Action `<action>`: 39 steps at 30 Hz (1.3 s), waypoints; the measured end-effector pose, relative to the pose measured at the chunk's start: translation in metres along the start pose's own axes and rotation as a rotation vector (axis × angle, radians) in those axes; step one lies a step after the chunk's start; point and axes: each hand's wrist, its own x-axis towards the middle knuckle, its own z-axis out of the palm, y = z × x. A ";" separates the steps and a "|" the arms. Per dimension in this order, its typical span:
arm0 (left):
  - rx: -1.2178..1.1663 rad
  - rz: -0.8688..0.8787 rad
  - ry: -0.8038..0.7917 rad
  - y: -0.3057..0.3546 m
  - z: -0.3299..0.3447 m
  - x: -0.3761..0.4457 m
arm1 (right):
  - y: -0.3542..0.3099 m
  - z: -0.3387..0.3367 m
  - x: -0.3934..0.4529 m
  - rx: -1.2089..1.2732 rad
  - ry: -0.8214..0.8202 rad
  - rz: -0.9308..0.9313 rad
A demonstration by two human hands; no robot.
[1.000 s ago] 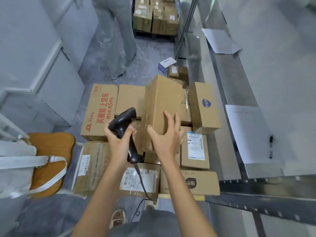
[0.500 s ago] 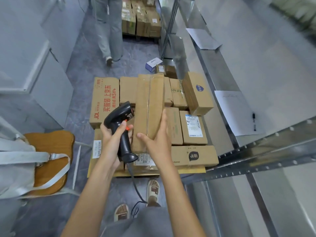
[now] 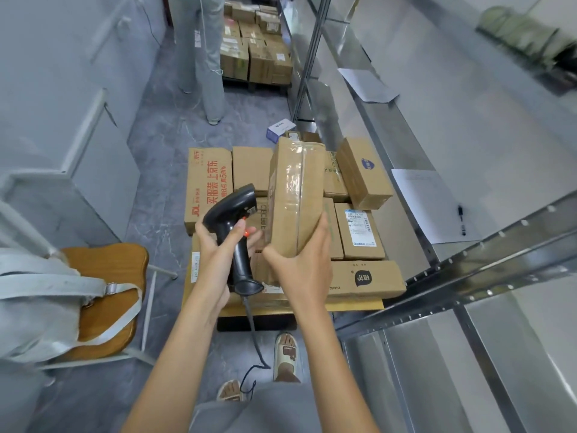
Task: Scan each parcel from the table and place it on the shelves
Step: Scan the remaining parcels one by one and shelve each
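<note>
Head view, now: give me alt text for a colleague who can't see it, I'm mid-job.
A person's right hand holds a taped cardboard parcel upright above a table stacked with boxes, while the left hand grips a black corded scanner aimed at its side. Metal shelves with paper sheets run along the right; a wooden chair with a grey bag stands left.

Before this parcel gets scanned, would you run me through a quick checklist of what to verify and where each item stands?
1. Parcel held firmly: ok, the right hand grips the lifted parcel at its near end.
2. Scanner in hand: ok, the left hand grips the scanner, a finger at the trigger.
3. Scanner pointed at the parcel: ok, its head faces the parcel's left side.
4. Label facing the scanner: cannot tell, only taped cardboard shows.
5. Shelf room: ok, bare metal shelf to the right.
6. Cable clear of the feet: not ok, it trails between them.
</note>
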 end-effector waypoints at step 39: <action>0.523 0.483 -0.078 0.026 -0.020 -0.070 | 0.016 -0.009 0.007 0.223 0.175 -0.295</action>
